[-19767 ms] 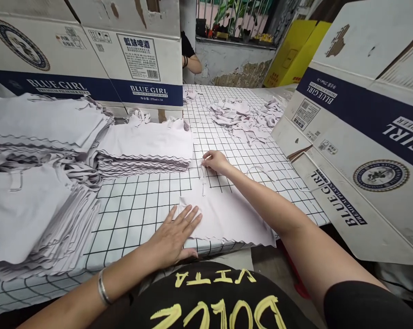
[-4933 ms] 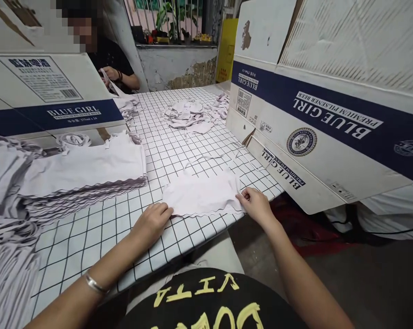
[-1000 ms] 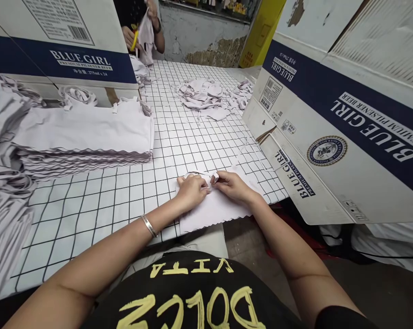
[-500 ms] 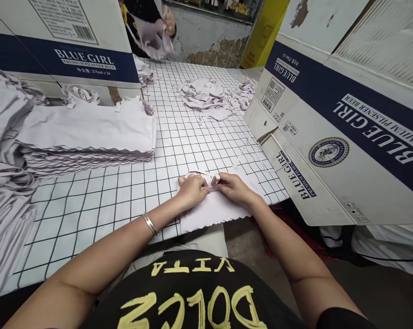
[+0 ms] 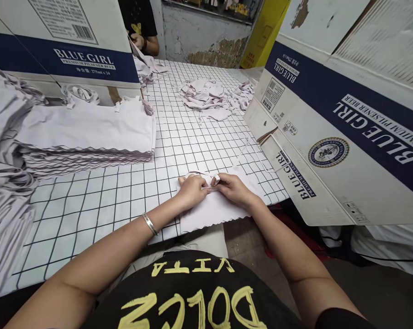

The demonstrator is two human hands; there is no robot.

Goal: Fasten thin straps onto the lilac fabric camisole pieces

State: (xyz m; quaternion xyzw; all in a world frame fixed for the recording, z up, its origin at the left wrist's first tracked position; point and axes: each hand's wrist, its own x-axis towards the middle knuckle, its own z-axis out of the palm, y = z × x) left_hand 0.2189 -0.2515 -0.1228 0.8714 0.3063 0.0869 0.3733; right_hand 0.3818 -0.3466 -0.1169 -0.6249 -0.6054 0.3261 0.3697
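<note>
A pale pinkish-white strappy garment (image 5: 215, 211) with a wavy hem lies folded at the table's near edge, the hem facing me. My left hand (image 5: 193, 189) is closed, pinching the garment's upper edge. From the other side my right hand (image 5: 236, 188) closes on the same edge, its fingertips almost meeting the left ones. A small white piece (image 5: 217, 177) shows at the right fingertips; its kind is too small to tell. A thin strap loops behind the hands.
Stacked garments (image 5: 86, 128) with wavy hems stand at left. Loose garments (image 5: 206, 96) lie heaped at the back of the grid-patterned table (image 5: 134, 196). Cartons stand at left (image 5: 86, 59) and right (image 5: 295, 105). Behind the left carton, a person's hand (image 5: 138, 41) holds pale fabric.
The co-worker's hands and fabric have dropped lower and to the left, partly behind the carton. My own hands have barely moved on the garment.
</note>
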